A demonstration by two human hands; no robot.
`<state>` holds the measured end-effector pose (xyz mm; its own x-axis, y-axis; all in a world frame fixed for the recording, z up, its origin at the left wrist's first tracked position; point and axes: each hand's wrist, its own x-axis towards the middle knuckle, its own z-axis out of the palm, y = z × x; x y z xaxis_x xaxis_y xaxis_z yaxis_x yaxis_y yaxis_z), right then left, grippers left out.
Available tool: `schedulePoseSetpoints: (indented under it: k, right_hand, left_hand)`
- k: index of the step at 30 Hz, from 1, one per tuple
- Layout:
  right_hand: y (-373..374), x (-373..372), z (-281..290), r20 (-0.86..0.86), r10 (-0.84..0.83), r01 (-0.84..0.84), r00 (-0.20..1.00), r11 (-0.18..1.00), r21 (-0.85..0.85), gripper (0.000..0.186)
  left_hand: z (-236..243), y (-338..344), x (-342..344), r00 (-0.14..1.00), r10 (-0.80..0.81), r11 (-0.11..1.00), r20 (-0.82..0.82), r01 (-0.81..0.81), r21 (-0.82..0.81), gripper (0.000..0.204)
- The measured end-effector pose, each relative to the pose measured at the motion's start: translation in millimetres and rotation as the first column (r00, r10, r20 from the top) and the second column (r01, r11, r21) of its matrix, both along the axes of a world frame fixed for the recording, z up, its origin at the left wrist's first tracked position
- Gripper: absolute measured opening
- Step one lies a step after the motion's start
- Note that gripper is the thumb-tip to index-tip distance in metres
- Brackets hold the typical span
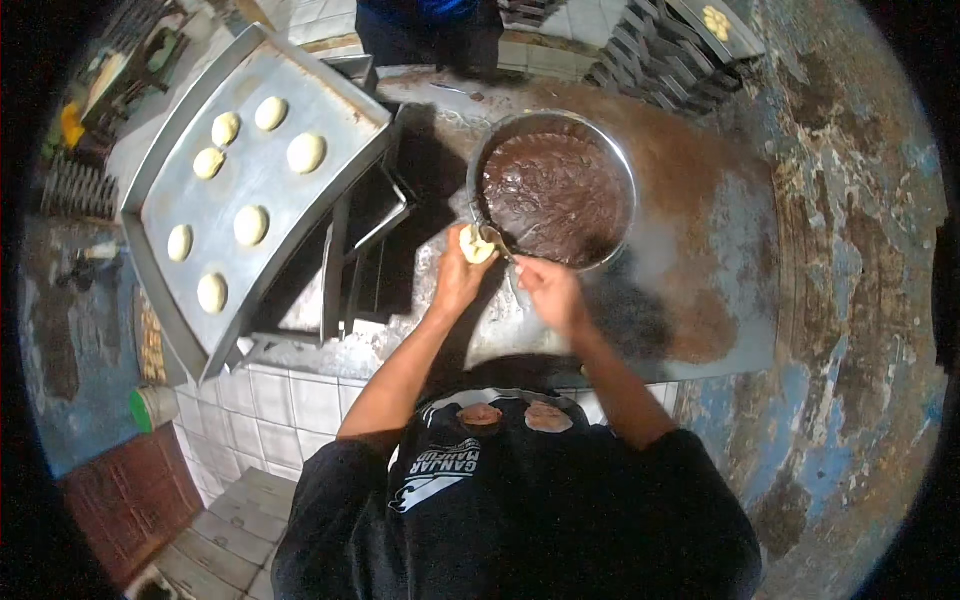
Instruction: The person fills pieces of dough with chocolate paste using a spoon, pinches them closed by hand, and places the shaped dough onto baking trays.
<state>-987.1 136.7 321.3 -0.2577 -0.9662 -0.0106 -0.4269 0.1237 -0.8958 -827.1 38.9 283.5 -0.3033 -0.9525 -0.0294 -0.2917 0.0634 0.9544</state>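
We see the left hand (456,282) with its fingers curled around a pale dough piece (474,244), held up just beside the near left edge of a round metal bowl (633,200). Our right hand (553,296) is clamped on a small metal utensil (500,243), whose head meets the dough piece; we cannot tell how much of the dark brown paste (556,185) it carries, if any. The paste covers the inside of the bowl, which stands on the worn surface (700,270). As we judge it, the dough piece is the weak point: it looks soft, so pushing the utensil too hard could tear its wall, and a tight squeeze from our left fingers could flatten it. Overloading the utensil might smear paste along the dough's rim and keep the edges from sealing. A loose grip so near the bowl could drop the piece into the paste. To our left, round dough balls (306,153) lie on a metal tray (345,120); two of them sit very close together and could stick, and a knock from our left forearm could jolt the tray.
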Motion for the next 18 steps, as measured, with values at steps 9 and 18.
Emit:
schedulePoseSetpoints:
  k: [9,18]
  right_hand:
    - [97,23,-13,-0.564,0.341,-0.278,0.752,0.94,0.197,0.03]
    - [17,-45,33,-0.405,0.169,-0.109,0.899,0.98,0.167,0.033]
  left_hand:
    - [-51,37,45,0.949,0.2,0.975,0.241,-0.217,0.045,0.037]
    - [-36,113,89,0.965,0.181,0.917,-0.19,-0.096,0.387,0.046]
